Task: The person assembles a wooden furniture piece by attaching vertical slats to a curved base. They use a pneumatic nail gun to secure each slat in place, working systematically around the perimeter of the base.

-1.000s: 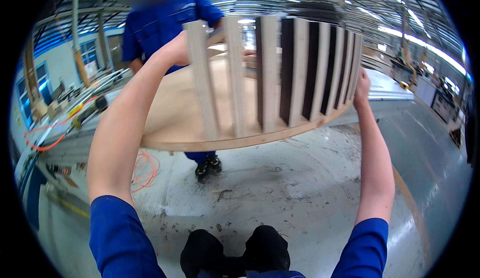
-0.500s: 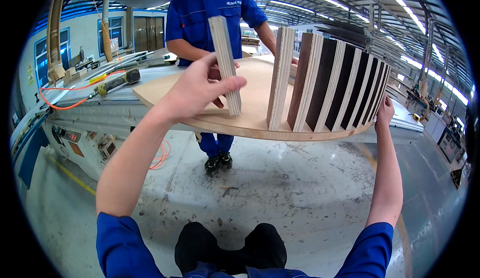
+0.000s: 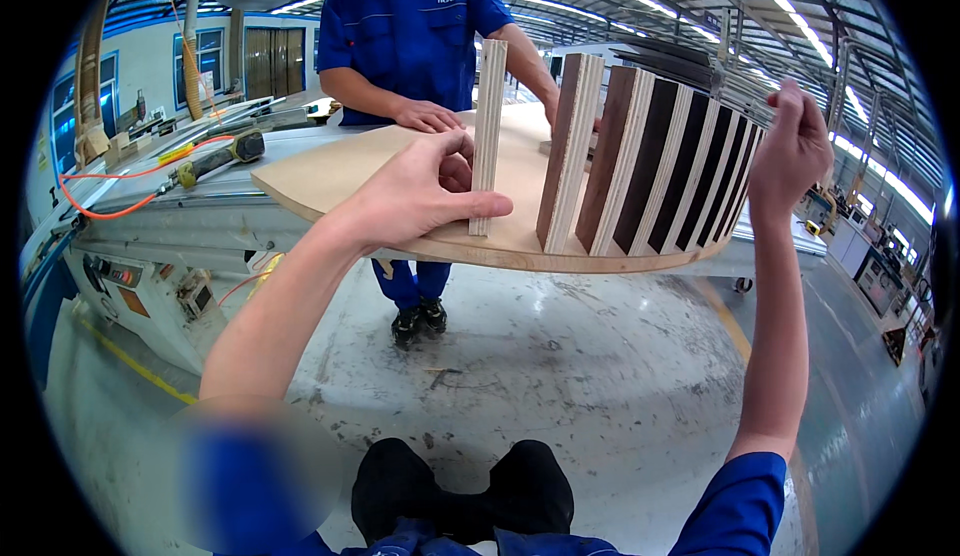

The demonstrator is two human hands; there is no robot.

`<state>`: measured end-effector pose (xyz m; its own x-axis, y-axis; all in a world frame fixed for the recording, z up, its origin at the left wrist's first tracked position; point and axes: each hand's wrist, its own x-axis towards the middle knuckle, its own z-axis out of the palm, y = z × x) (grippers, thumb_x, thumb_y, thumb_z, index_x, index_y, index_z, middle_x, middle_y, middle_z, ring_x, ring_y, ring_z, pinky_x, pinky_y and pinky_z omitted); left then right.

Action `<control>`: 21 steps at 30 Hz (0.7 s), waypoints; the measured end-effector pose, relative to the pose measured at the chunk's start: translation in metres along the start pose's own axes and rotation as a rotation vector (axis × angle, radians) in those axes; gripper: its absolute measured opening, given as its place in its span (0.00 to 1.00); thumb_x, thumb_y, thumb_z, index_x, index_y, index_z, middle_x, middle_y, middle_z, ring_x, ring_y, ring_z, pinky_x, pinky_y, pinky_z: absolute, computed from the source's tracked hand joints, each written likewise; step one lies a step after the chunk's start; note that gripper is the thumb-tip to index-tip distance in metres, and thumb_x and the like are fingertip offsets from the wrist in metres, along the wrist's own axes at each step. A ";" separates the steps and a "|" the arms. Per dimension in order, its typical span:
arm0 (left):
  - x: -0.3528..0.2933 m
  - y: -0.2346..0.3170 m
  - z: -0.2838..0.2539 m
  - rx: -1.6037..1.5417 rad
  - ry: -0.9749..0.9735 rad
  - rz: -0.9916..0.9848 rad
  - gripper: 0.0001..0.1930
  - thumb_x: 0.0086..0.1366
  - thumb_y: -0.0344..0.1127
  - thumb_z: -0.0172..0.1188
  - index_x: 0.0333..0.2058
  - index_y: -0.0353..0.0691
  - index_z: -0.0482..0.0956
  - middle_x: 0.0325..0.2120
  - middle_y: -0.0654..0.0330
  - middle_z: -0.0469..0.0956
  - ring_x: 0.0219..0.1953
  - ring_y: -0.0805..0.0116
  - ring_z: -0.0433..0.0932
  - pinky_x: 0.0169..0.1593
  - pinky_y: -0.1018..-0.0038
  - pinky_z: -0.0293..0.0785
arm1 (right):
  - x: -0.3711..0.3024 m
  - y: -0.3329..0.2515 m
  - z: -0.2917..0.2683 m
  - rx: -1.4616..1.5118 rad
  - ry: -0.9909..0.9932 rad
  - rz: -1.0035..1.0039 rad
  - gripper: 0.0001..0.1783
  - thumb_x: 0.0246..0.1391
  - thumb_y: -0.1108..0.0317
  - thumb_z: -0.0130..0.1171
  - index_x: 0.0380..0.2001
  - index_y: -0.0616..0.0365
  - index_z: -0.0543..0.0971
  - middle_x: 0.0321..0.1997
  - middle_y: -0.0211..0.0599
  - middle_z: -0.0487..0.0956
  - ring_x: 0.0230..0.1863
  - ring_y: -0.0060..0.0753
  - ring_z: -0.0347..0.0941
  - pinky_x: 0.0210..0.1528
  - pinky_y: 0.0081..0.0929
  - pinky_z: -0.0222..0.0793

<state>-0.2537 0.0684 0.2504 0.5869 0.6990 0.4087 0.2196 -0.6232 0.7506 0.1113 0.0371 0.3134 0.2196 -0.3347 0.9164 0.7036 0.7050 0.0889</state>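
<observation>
My left hand (image 3: 410,186) grips a plywood strip (image 3: 487,116) with thumb and fingers. The strip stands nearly upright on the front edge of a curved wooden board (image 3: 320,176). To its right, several more upright strips (image 3: 590,156) line the board's rounded edge with gaps between them; they show pale layered edges and brown or dark faces. My right hand (image 3: 793,156) is raised beside the far right end of that row, apart from the board. Its fingers are curled and pressed together; whatever they may hold is too small to make out.
Across the board stands a co-worker in blue (image 3: 410,46), one hand flat on its surface. A power tool (image 3: 235,154) with an orange hose lies at the left on the metal machine bed (image 3: 170,216) beneath the board. Concrete floor (image 3: 520,376) shows below.
My left hand has brought its strip rightward and from leaning to upright. My right hand has left the row's right end and risen. The co-worker's hand now lies flat on the board.
</observation>
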 end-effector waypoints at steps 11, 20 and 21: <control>0.017 -0.035 -0.016 -0.139 -0.102 0.272 0.28 0.68 0.32 0.66 0.64 0.39 0.70 0.48 0.57 0.82 0.50 0.70 0.81 0.60 0.68 0.77 | -0.007 -0.148 0.093 -0.082 -0.779 -0.232 0.21 0.56 0.63 0.67 0.51 0.61 0.82 0.44 0.51 0.84 0.44 0.43 0.83 0.50 0.40 0.77; 0.010 -0.033 -0.022 -0.605 -0.342 0.301 0.26 0.71 0.36 0.62 0.64 0.36 0.68 0.49 0.51 0.82 0.56 0.61 0.81 0.62 0.65 0.78 | -0.006 -0.103 0.115 0.018 -1.088 -0.160 0.28 0.62 0.51 0.63 0.59 0.57 0.80 0.50 0.55 0.84 0.52 0.52 0.82 0.57 0.41 0.77; 0.008 -0.029 -0.020 -0.585 -0.323 0.303 0.25 0.72 0.37 0.62 0.63 0.36 0.69 0.49 0.51 0.82 0.55 0.62 0.82 0.61 0.66 0.79 | -0.002 -0.106 0.113 -0.009 -1.112 -0.113 0.28 0.63 0.51 0.63 0.61 0.56 0.78 0.48 0.53 0.84 0.50 0.48 0.83 0.55 0.39 0.78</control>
<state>-0.2707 0.0990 0.2425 0.7761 0.3310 0.5368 -0.3877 -0.4208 0.8201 -0.0403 0.0342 0.3461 -0.5696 0.3515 0.7429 0.6868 0.7001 0.1953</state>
